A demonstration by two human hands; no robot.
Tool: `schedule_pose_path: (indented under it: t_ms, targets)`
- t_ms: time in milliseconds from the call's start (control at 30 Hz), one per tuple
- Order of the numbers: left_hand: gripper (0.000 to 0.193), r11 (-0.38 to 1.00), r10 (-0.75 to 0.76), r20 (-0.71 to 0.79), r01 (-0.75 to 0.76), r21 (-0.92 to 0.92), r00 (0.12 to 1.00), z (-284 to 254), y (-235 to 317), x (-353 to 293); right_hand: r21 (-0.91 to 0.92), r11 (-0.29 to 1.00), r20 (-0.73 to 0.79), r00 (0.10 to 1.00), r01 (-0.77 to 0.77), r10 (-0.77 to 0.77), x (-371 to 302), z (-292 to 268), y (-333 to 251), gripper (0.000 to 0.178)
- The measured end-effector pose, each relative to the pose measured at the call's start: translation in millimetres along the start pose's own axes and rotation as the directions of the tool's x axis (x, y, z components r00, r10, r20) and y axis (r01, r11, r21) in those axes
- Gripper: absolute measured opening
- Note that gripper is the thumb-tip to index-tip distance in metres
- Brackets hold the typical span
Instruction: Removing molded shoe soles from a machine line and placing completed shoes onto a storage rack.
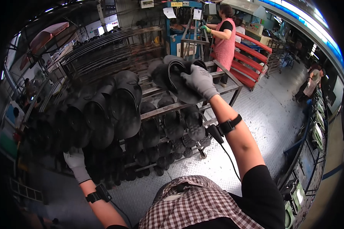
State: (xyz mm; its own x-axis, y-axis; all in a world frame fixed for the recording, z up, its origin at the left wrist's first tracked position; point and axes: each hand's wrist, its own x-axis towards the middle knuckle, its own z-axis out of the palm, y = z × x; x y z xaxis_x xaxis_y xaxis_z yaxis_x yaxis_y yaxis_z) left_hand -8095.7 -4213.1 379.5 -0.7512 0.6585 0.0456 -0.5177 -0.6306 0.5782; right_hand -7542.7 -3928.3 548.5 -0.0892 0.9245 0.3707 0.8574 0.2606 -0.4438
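Note:
In its grey glove, my right hand (200, 81) grips black slippers (185, 91) over the near end of the metal rack (156, 111). They are partly blurred and overlap, so I cannot tell how many it holds. My left hand (75, 160), also gloved, is low at the left against the undersides of a row of black slippers (97, 120); its fingers are hidden in the dark among them. That row leans along the rack's top, strap openings facing me. More black slippers (172, 124) hang on the lower rails.
Beyond the rack, a person in a red checked apron (224, 44) stands by a blue machine (176, 42). A red slatted rack (248, 63) is beside them. Another person (311, 82) is far right, near a line of green pieces (318, 133). The floor (252, 99) is patterned metal.

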Motion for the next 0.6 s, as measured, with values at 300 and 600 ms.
schedule_pose_path:
  t_ms: [300, 600]
  targets:
    - [0.034, 0.998, -0.056, 0.749, 0.069, 0.013, 0.660, -74.2, 24.9, 36.0, -0.009, 1.000, 0.060, 0.998, 0.005, -0.004, -21.7, -14.7, 19.3, 0.049]
    - [0.026, 0.998, 0.050, 0.066, -0.054, 0.046, 0.997, 7.5, 11.2, -23.9, 0.333, 0.935, -0.401, 0.916, 0.125, 0.020, 1.0, -64.2, 198.5, 0.042]
